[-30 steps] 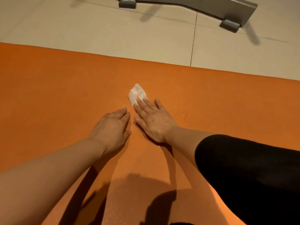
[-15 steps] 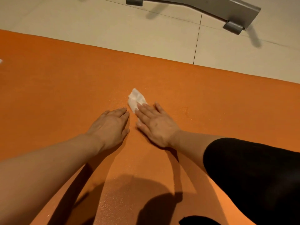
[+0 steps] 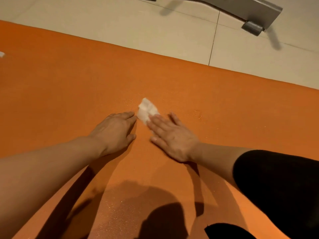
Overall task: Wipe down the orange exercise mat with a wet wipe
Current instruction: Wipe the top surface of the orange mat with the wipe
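Observation:
The orange exercise mat (image 3: 69, 94) fills most of the head view, lying across a tiled floor. A crumpled white wet wipe (image 3: 146, 108) lies on the mat near its middle. My right hand (image 3: 172, 137) is flat on the mat, its straight fingertips pressing the wipe's near edge. My left hand (image 3: 115, 131) rests flat on the mat just left of the wipe, fingertips almost touching it. Small wet specks glint on the mat around the wipe.
Beige floor tiles (image 3: 155, 26) lie beyond the mat's far edge. A grey metal equipment base (image 3: 253, 12) with a rubber foot stands at the top right. My knee in black fabric (image 3: 279, 190) is at the lower right. A small white scrap (image 3: 1, 54) sits at the left edge.
My right hand and the wipe have slid slightly left, toward my left hand. The view has shifted a little, with more mat showing at the left.

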Demonstrator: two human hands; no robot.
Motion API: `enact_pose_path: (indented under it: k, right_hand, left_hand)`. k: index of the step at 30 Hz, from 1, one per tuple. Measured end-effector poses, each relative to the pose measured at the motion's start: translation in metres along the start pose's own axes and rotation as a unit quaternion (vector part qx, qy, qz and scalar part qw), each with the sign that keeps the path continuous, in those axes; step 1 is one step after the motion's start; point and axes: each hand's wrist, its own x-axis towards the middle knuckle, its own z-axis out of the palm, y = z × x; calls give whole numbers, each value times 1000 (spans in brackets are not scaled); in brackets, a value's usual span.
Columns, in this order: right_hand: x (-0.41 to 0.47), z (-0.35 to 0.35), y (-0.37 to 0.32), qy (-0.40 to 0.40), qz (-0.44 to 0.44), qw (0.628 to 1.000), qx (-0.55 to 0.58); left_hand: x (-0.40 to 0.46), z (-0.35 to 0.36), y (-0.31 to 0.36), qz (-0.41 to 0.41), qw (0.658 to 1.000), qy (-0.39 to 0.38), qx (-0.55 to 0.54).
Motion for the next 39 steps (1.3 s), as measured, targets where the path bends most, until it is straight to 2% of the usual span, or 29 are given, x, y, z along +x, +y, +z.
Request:
enact_pose_path:
  k: [2, 4, 6, 8, 10, 12, 13, 15, 17, 19, 20, 23, 26, 28, 32, 34, 36, 39]
  right_hand:
    - [-7, -4, 24, 4, 90, 996, -26]
    - [-6, -6, 31, 10, 193, 981, -6]
    - [3, -4, 13, 6, 220, 975, 22]
    - [7, 0, -20, -4, 151, 988, 33]
    - [0, 5, -44, -20, 40, 998, 43]
    - [-13, 4, -39, -39, -34, 998, 38]
    - [-18, 3, -26, -39, -44, 998, 22]
    - [-25, 1, 0, -26, 2, 1000, -15]
    - [-25, 0, 9, -15, 115, 993, -16]
    - [-18, 3, -9, -12, 186, 982, 13]
    - [-13, 4, -25, -15, 187, 982, 29]
    - [-9, 8, -73, -23, 72, 995, 58]
    - [-25, 9, -75, -45, -38, 997, 56]
    - [-40, 11, -49, -33, -36, 998, 39]
    - [-45, 13, -29, 5, 151, 987, 53]
    - [-27, 16, -57, 0, 178, 981, 76]
    - [-15, 14, -91, -14, 119, 988, 96]
    - [-27, 15, -116, -32, -27, 994, 103]
  left_hand:
    - [-5, 0, -3, -6, 1000, -9, 4]
    - [-11, 2, -2, -5, 1000, -12, 5]
    - [-14, 5, 1, -1, 1000, -10, 9]
    - [-15, 5, 3, 6, 1000, -15, 10]
    - [-19, 5, 3, 26, 999, -24, 16]
    - [-26, 3, 0, 41, 997, -50, 39]
    - [-32, 1, -3, 42, 995, -71, 60]
    - [-48, -2, -11, 35, 989, -107, 95]
    - [-67, -3, -17, 29, 986, -130, 101]
    - [-84, 0, -19, 18, 987, -134, 85]
    - [-91, 2, -18, 10, 989, -130, 72]
    - [-103, 10, -13, -7, 992, -117, 37]
    - [-110, 13, -12, -6, 993, -112, 24]
    - [-117, 12, -13, -6, 993, -118, 18]
    - [-131, 13, -11, -16, 991, -130, 15]
    - [-134, 16, -8, -22, 992, -125, 13]
    - [-134, 17, -5, -26, 993, -115, 9]
    - [-136, 15, -3, -20, 995, -102, 10]
